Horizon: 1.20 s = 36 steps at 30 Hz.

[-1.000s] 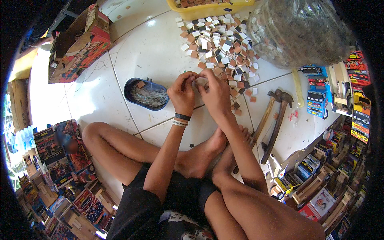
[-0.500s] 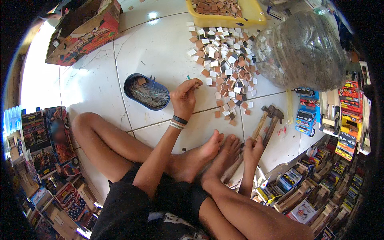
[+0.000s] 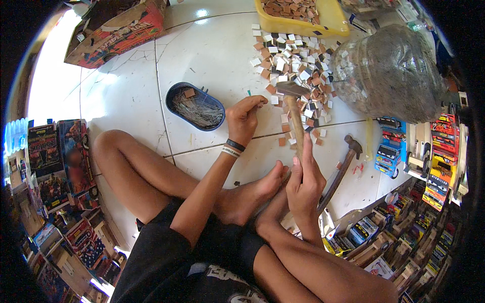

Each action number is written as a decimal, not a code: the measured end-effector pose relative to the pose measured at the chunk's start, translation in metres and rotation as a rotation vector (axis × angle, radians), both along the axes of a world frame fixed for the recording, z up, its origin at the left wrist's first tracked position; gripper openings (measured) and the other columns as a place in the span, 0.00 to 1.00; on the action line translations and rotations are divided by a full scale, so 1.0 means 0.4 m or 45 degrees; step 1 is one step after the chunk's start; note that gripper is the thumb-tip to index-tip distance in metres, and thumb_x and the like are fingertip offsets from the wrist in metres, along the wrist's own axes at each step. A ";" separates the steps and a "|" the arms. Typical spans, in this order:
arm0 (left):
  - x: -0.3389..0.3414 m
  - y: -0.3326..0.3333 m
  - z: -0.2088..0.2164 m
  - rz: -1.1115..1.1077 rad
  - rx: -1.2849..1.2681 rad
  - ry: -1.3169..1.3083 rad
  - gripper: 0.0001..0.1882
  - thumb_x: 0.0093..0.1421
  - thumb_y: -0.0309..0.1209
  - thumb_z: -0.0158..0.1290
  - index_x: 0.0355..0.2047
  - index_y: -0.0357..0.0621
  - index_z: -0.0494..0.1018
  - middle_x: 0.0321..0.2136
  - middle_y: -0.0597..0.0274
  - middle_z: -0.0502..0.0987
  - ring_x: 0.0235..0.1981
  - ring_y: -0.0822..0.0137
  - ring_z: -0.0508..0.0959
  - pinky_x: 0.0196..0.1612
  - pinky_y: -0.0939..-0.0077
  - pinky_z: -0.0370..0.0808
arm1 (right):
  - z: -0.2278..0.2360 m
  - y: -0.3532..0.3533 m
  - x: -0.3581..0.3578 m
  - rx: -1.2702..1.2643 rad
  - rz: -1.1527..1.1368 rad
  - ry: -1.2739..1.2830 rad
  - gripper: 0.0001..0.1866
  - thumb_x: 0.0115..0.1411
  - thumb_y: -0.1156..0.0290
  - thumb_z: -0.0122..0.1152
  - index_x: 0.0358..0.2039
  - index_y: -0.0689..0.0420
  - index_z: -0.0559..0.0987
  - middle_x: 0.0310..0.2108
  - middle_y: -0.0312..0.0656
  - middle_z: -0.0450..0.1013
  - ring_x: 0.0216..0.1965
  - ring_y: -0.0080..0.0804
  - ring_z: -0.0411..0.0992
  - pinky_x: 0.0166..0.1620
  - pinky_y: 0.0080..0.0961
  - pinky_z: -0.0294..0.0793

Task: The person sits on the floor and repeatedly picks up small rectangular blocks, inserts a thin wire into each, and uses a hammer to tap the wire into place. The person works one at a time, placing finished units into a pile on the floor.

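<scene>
My right hand (image 3: 307, 189) grips the wooden handle of a hammer (image 3: 295, 108), whose metal head is raised in front of the scattered square tiles (image 3: 308, 76). My left hand (image 3: 242, 121) is closed in a pinch just left of the hammer head; whatever its fingertips hold is too small to make out. Beside that hand stands a blue oval tub (image 3: 172, 91) of thin nails (image 3: 194, 111), with one brown square piece lying on them. A second hammer (image 3: 347, 156) lies on the floor to the right of my right hand.
A yellow tray (image 3: 328, 29) of brown squares stands at the back. Right of the pile sits a bulky plastic-wrapped bundle (image 3: 389, 73). A printed cardboard box (image 3: 121, 38) is at the far left. Colourful toy trucks (image 3: 389, 146) and wooden parts crowd both sides.
My right hand has lifted one hammer off the floor, bringing it up and left toward my left hand. The other hammer stays behind. My left hand keeps its pinch beside the pile.
</scene>
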<state>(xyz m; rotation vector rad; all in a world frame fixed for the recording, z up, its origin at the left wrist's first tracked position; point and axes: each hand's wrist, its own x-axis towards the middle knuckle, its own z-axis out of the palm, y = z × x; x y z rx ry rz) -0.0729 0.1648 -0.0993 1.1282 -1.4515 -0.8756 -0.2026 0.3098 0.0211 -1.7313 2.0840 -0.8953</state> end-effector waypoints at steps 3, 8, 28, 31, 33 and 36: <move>-0.004 0.000 -0.004 0.046 -0.066 -0.035 0.15 0.56 0.09 0.54 0.38 0.38 0.82 0.34 0.52 0.86 0.34 0.62 0.87 0.40 0.73 0.81 | -0.006 -0.007 0.013 -0.044 0.088 0.064 0.32 0.69 0.78 0.55 0.73 0.51 0.67 0.43 0.54 0.78 0.40 0.52 0.79 0.40 0.42 0.79; -0.002 0.004 -0.007 0.084 -0.092 -0.073 0.16 0.55 0.09 0.53 0.39 0.37 0.83 0.35 0.51 0.86 0.33 0.62 0.87 0.39 0.72 0.82 | -0.005 -0.015 0.010 0.368 0.084 0.002 0.28 0.71 0.77 0.52 0.72 0.56 0.67 0.60 0.57 0.75 0.56 0.56 0.78 0.52 0.44 0.80; 0.007 0.000 -0.012 -0.025 0.123 -0.022 0.10 0.59 0.13 0.57 0.38 0.35 0.82 0.35 0.54 0.87 0.34 0.64 0.86 0.41 0.72 0.81 | -0.057 -0.017 -0.002 0.287 0.081 -0.121 0.36 0.70 0.74 0.54 0.76 0.41 0.60 0.43 0.57 0.81 0.38 0.59 0.80 0.39 0.49 0.79; 0.009 0.001 -0.009 -0.017 0.124 -0.069 0.09 0.59 0.14 0.59 0.38 0.36 0.83 0.35 0.54 0.87 0.34 0.63 0.86 0.42 0.71 0.82 | -0.047 -0.018 -0.007 0.344 0.077 -0.140 0.36 0.70 0.75 0.54 0.76 0.41 0.59 0.44 0.57 0.81 0.39 0.60 0.80 0.39 0.50 0.79; 0.010 0.003 -0.007 -0.037 0.105 -0.097 0.09 0.59 0.14 0.59 0.38 0.37 0.83 0.35 0.54 0.87 0.35 0.63 0.86 0.42 0.71 0.82 | -0.035 -0.016 -0.013 0.411 0.062 -0.187 0.35 0.69 0.76 0.54 0.75 0.44 0.61 0.51 0.56 0.78 0.45 0.61 0.78 0.45 0.49 0.78; 0.014 0.007 -0.005 -0.040 0.098 -0.120 0.10 0.58 0.15 0.60 0.38 0.38 0.85 0.37 0.53 0.87 0.36 0.62 0.87 0.42 0.70 0.82 | -0.018 -0.015 -0.017 0.439 0.066 -0.258 0.32 0.69 0.78 0.53 0.74 0.52 0.64 0.65 0.53 0.71 0.58 0.60 0.74 0.54 0.46 0.78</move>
